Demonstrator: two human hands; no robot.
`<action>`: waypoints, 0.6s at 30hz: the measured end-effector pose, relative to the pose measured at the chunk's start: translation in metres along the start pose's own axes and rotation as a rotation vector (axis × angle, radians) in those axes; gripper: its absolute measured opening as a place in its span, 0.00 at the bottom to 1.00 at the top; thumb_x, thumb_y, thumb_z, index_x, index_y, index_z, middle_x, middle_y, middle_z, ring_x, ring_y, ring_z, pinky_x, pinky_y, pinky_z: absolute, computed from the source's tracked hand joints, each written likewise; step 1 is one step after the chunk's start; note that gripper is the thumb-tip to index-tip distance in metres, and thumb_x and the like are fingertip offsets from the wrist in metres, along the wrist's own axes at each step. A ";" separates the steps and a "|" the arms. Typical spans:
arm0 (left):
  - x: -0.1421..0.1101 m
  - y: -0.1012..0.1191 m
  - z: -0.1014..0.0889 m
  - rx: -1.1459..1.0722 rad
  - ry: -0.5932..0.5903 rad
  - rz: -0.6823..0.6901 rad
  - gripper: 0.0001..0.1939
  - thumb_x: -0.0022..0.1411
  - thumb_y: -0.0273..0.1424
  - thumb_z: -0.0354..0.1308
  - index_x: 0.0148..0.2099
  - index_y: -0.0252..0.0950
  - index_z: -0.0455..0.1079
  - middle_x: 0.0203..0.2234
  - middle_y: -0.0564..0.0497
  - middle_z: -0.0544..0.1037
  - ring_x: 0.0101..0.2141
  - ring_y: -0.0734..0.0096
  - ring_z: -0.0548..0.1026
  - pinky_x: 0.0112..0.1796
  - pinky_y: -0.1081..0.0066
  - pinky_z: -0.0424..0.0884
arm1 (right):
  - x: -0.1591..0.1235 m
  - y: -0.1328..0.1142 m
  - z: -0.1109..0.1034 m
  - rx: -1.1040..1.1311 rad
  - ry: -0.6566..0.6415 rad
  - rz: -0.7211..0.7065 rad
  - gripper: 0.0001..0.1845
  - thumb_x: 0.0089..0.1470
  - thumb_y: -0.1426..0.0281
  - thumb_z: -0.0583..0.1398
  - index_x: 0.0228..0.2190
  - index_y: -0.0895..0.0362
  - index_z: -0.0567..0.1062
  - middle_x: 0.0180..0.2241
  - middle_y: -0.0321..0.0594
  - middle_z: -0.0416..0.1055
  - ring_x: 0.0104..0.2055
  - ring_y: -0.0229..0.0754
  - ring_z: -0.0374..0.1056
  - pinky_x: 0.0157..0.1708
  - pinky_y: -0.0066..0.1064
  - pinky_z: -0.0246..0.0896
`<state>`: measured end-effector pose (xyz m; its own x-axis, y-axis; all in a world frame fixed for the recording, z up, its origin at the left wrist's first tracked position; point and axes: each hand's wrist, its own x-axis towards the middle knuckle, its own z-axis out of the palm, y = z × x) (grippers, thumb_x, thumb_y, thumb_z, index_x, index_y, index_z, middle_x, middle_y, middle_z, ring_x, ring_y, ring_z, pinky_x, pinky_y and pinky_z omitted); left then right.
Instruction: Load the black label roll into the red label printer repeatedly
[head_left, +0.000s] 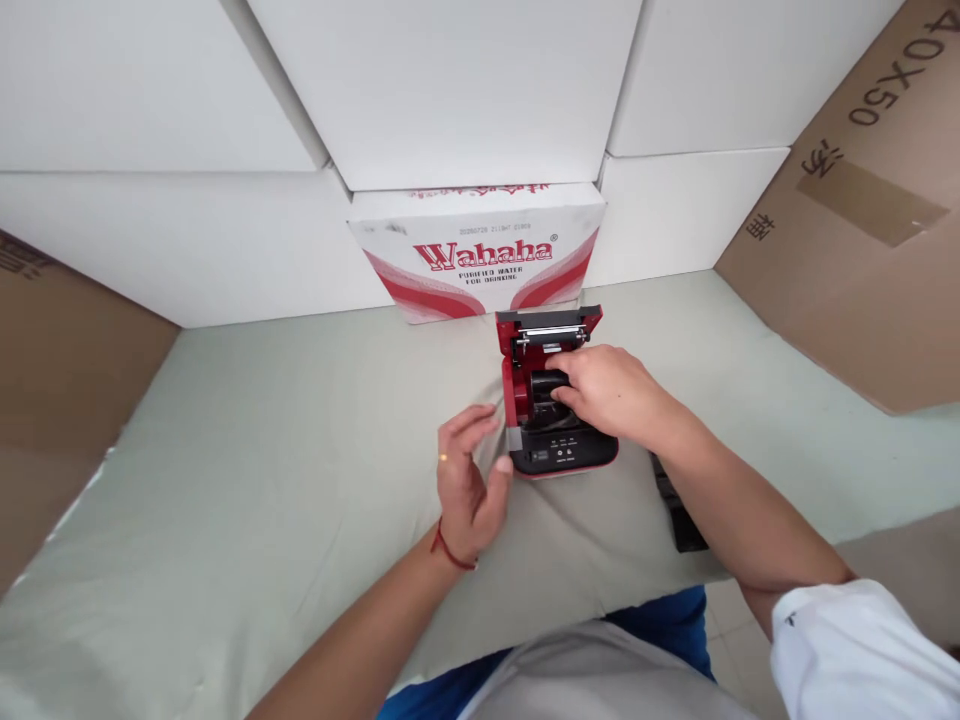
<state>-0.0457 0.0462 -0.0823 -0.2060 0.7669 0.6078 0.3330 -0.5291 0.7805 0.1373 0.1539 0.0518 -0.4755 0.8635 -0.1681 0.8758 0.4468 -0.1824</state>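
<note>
A small red and black device, seemingly a label printer (566,455), sits on the cloth with its lid (551,318) raised toward the back. In its open bay lies a glossy black roll (546,382). My right hand (604,390) reaches in from the right, thumb and fingers closed around the roll's right end. Beside the printer's left wall is my left hand (471,475), fingers apart and holding nothing; its thumb is close to the front left corner. Whether that thumb touches the casing is hard to see.
Behind the printer stands a white Wahaha carton (487,265) against white boxes (450,90). Brown cardboard boxes flank the table, one at right (862,230) and one at left (67,370). A black item (681,515) lies partly under my right forearm. The pale green cloth (300,450) is wrinkled.
</note>
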 end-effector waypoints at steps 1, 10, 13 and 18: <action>-0.001 0.005 -0.001 0.063 -0.042 0.102 0.21 0.70 0.33 0.60 0.64 0.45 0.72 0.57 0.42 0.77 0.58 0.51 0.77 0.61 0.47 0.72 | 0.002 -0.003 0.002 -0.042 -0.004 0.007 0.19 0.67 0.67 0.61 0.56 0.53 0.81 0.47 0.48 0.84 0.49 0.53 0.79 0.41 0.36 0.66; -0.002 0.036 0.010 0.349 -0.336 0.478 0.36 0.66 0.24 0.58 0.74 0.44 0.61 0.54 0.46 0.86 0.57 0.59 0.83 0.66 0.57 0.68 | 0.007 -0.013 0.005 -0.143 -0.022 0.015 0.19 0.67 0.69 0.58 0.56 0.51 0.80 0.48 0.49 0.85 0.46 0.55 0.81 0.40 0.38 0.69; 0.002 0.051 0.014 0.456 -0.377 0.585 0.25 0.67 0.25 0.58 0.66 0.35 0.71 0.49 0.45 0.88 0.55 0.60 0.83 0.68 0.58 0.67 | 0.014 -0.012 0.010 -0.152 -0.033 0.016 0.19 0.66 0.70 0.58 0.55 0.51 0.80 0.46 0.50 0.85 0.47 0.57 0.81 0.41 0.39 0.70; 0.008 0.084 0.020 0.682 -0.513 0.614 0.15 0.68 0.26 0.60 0.55 0.28 0.77 0.52 0.39 0.86 0.54 0.52 0.84 0.64 0.54 0.73 | 0.007 -0.002 0.010 0.029 -0.026 -0.078 0.16 0.67 0.69 0.59 0.50 0.51 0.83 0.44 0.46 0.85 0.44 0.54 0.81 0.42 0.38 0.69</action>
<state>-0.0010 0.0151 -0.0154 0.5351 0.5824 0.6120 0.7285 -0.6849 0.0149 0.1309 0.1568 0.0411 -0.5446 0.8197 -0.1774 0.8334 0.5054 -0.2236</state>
